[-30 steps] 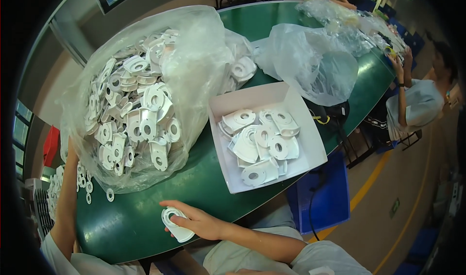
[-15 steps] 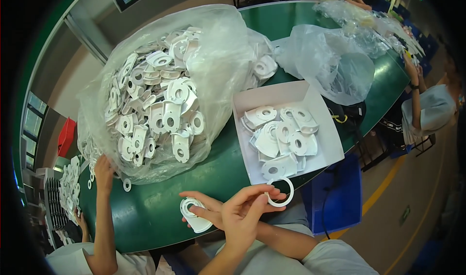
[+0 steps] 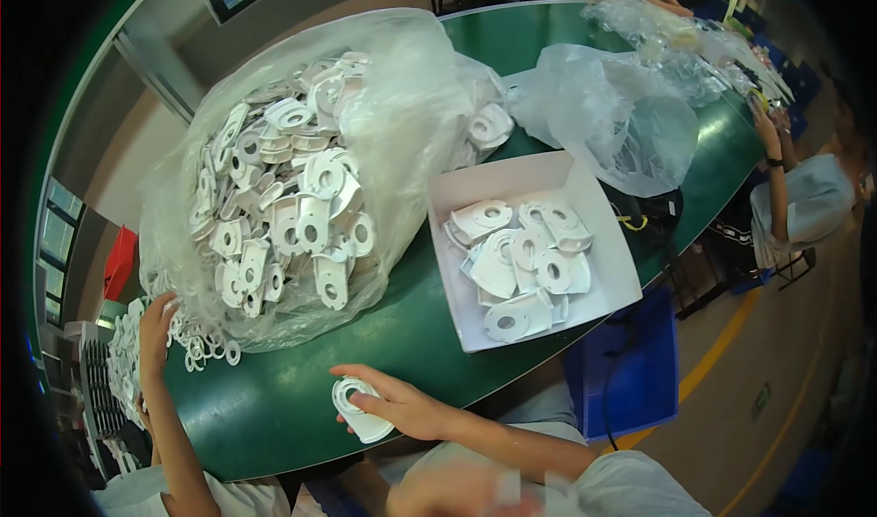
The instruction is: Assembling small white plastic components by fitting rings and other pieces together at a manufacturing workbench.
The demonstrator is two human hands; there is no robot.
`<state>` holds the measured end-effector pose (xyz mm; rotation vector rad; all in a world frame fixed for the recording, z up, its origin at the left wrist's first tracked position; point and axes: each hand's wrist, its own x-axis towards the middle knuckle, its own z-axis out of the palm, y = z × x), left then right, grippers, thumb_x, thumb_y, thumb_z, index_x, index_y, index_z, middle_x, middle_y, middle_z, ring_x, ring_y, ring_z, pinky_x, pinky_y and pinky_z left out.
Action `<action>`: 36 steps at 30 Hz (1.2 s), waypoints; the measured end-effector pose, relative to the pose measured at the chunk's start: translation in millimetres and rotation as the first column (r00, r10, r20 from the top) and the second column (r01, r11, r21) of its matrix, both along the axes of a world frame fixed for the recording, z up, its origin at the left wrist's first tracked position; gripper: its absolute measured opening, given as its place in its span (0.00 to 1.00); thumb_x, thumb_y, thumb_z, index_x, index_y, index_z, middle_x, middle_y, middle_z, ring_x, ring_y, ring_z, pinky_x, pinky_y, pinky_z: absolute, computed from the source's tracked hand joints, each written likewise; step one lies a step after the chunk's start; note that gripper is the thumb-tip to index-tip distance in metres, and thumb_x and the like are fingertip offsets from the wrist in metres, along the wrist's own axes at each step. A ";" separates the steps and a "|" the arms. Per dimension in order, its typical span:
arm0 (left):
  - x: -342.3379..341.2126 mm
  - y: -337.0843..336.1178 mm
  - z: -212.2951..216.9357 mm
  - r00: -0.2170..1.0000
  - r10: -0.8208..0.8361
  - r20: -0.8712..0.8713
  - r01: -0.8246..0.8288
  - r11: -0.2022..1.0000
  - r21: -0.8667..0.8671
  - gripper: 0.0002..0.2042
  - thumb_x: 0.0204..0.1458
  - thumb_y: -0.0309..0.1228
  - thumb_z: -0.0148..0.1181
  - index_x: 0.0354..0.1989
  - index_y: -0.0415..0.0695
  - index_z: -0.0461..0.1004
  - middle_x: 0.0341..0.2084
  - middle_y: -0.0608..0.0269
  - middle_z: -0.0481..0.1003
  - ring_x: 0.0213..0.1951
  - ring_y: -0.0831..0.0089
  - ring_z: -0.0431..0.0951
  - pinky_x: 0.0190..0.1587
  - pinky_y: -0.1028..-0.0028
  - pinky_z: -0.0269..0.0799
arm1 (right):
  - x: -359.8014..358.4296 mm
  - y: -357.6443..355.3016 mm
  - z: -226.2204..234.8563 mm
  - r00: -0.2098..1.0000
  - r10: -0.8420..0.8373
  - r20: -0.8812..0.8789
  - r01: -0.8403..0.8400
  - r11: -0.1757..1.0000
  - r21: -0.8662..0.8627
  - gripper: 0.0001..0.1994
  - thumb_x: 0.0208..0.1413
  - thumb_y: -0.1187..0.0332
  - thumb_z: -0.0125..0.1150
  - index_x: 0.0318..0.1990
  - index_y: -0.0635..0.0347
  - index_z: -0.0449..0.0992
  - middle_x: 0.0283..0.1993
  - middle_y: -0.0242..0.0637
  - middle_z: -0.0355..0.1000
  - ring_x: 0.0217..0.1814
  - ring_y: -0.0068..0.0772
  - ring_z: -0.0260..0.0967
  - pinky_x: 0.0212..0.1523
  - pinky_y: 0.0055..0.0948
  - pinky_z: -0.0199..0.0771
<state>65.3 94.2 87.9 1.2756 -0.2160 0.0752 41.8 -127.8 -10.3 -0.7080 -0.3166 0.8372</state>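
Above the near table edge, my right hand (image 3: 413,411) is closed on a white plastic part (image 3: 369,426). The part has a round, ringed end and a flat flared tail; my thumb lies over its ring. At the bottom edge my left hand (image 3: 448,491) is smeared by motion. Its fingers are unclear, and a pale blur beside it cannot be made out. Beyond my right hand stands a white open box (image 3: 445,284) holding several similar white parts (image 3: 553,270).
A large clear plastic bag (image 3: 402,88) full of white parts sits on the green table (image 3: 265,407). Small white rings (image 3: 233,353) lie beside it, near a co-worker's hand (image 3: 157,330). Crumpled bags (image 3: 621,115) lie behind the box. A blue bin (image 3: 630,362) stands below the table edge.
My left hand, which was pinching a white ring near the box, has dropped to the bottom edge. A co-worker's hand has moved left, and more small rings show beside the bag.
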 end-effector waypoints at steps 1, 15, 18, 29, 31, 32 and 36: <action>-16.0 -20.9 -4.7 0.999 0.024 0.030 -0.025 0.999 0.020 0.17 0.54 0.19 0.51 0.53 0.32 0.64 0.37 0.47 0.74 0.35 0.62 0.79 0.37 0.68 0.80 | -1.2 2.2 2.2 1.000 0.007 -0.002 -0.007 1.000 -0.005 0.23 0.65 0.64 0.45 0.66 0.54 0.52 0.43 0.38 0.70 0.42 0.24 0.70 0.43 0.23 0.71; -84.8 -91.6 -16.9 0.882 0.468 -0.061 -0.451 0.874 0.181 0.06 0.49 0.17 0.53 0.34 0.29 0.75 0.32 0.51 0.74 0.33 0.66 0.76 0.35 0.70 0.77 | 8.9 6.9 -8.3 0.989 -0.013 0.147 0.019 0.999 -0.039 0.25 0.65 0.57 0.40 0.66 0.58 0.53 0.48 0.34 0.65 0.52 0.26 0.65 0.53 0.26 0.68; -79.7 -68.8 -31.7 0.892 0.440 -0.106 -0.386 0.862 0.330 0.08 0.45 0.16 0.58 0.34 0.30 0.78 0.32 0.55 0.74 0.31 0.72 0.73 0.34 0.78 0.72 | 6.5 -0.1 -9.6 0.995 0.020 0.100 -0.018 1.000 -0.019 0.27 0.66 0.52 0.34 0.66 0.59 0.52 0.51 0.38 0.65 0.51 0.30 0.67 0.52 0.31 0.70; -72.6 -75.1 -46.2 0.812 0.547 -0.205 -0.439 0.803 0.403 0.08 0.47 0.17 0.62 0.37 0.32 0.79 0.27 0.61 0.75 0.24 0.79 0.74 0.26 0.82 0.70 | 3.1 1.5 7.0 1.000 -0.011 -0.027 0.010 1.000 -0.028 0.30 0.66 0.48 0.33 0.65 0.63 0.50 0.53 0.43 0.66 0.48 0.36 0.70 0.50 0.37 0.72; -72.4 -76.8 -47.4 0.810 0.537 -0.237 -0.422 0.813 0.400 0.08 0.47 0.18 0.62 0.37 0.32 0.79 0.26 0.62 0.74 0.23 0.80 0.74 0.23 0.82 0.70 | 3.7 0.4 6.6 0.999 -0.005 -0.035 0.004 1.000 -0.017 0.28 0.66 0.52 0.36 0.66 0.64 0.50 0.54 0.42 0.66 0.50 0.36 0.69 0.51 0.37 0.71; -72.0 -78.1 -47.1 0.808 0.540 -0.237 -0.425 0.812 0.400 0.08 0.47 0.18 0.62 0.37 0.32 0.79 0.26 0.62 0.74 0.23 0.80 0.74 0.23 0.82 0.70 | 4.0 0.2 7.4 0.999 -0.001 -0.035 0.000 1.000 -0.017 0.28 0.66 0.52 0.36 0.66 0.64 0.50 0.54 0.42 0.66 0.50 0.36 0.69 0.51 0.37 0.71; -70.9 -82.3 -48.1 0.782 0.583 -0.221 -0.456 0.776 0.436 0.06 0.46 0.16 0.61 0.34 0.30 0.78 0.25 0.60 0.73 0.22 0.79 0.74 0.22 0.81 0.70 | 5.9 -0.6 7.8 0.999 0.010 -0.043 -0.011 0.999 -0.043 0.26 0.64 0.61 0.40 0.66 0.64 0.50 0.54 0.42 0.66 0.52 0.35 0.68 0.53 0.35 0.69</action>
